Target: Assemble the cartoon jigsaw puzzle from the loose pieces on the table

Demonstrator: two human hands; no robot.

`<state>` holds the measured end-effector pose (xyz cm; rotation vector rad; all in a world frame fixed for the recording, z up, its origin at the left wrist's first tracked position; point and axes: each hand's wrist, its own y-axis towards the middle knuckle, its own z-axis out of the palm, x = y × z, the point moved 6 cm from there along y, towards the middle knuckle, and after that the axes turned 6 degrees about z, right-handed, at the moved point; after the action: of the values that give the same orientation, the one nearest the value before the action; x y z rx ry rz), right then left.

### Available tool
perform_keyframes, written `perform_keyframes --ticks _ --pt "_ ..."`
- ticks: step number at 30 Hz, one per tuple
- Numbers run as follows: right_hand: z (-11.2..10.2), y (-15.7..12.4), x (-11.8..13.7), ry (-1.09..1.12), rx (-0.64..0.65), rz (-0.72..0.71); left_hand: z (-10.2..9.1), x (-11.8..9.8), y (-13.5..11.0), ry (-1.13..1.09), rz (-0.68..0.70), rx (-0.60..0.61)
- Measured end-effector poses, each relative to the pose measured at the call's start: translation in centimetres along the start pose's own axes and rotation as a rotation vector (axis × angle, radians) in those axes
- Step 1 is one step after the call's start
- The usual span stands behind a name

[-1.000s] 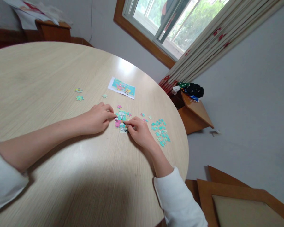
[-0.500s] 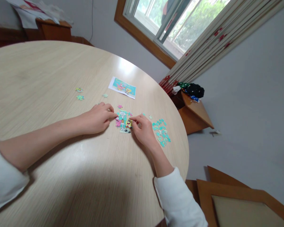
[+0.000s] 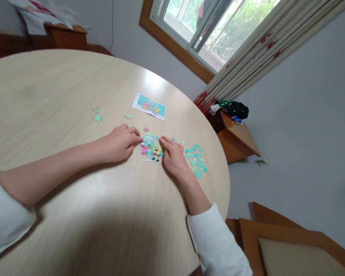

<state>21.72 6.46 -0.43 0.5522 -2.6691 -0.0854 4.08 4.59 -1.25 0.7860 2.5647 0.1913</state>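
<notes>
A partly joined jigsaw puzzle lies on the table between my hands, showing cartoon figures in pink, pale teal and yellow. My left hand rests at its left side, index finger stretched to the pink part's edge and thumb apart below. At the upper right edge, the outstretched fingertips of my right hand touch down beside a small piece; nothing shows held in them. The right hand covers part of the puzzle's right side. Just above the puzzle sits a loose pink puzzle piece.
A printed reference picture lies beyond the puzzle. Several loose teal pieces are spread to the right. Farther left are a green piece, a yellowish piece and a pale piece. The round table's edge curves along the right.
My right hand's fingertips have moved off the yellow figure, up and slightly right to the puzzle's upper edge, uncovering the figure. My left hand has barely moved.
</notes>
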Motion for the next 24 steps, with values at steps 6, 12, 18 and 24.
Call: perform_keyframes --ticks 6,12,18,24 --pt "-0.2 -0.1 0.0 -0.055 -0.001 0.032 0.1 0.1 0.0 0.022 -0.001 -0.008" --pt "-0.6 0.0 -0.4 -0.110 -0.064 0.079 -0.3 0.0 0.1 0.010 -0.011 -0.040" --pt "-1.3 -0.1 -0.5 -0.153 -0.125 0.084 -0.3 -0.2 0.1 -0.006 -0.027 -0.006" --pt "-1.7 0.0 -1.1 -0.152 -0.165 0.072 0.2 0.0 -0.1 0.011 -0.017 0.009"
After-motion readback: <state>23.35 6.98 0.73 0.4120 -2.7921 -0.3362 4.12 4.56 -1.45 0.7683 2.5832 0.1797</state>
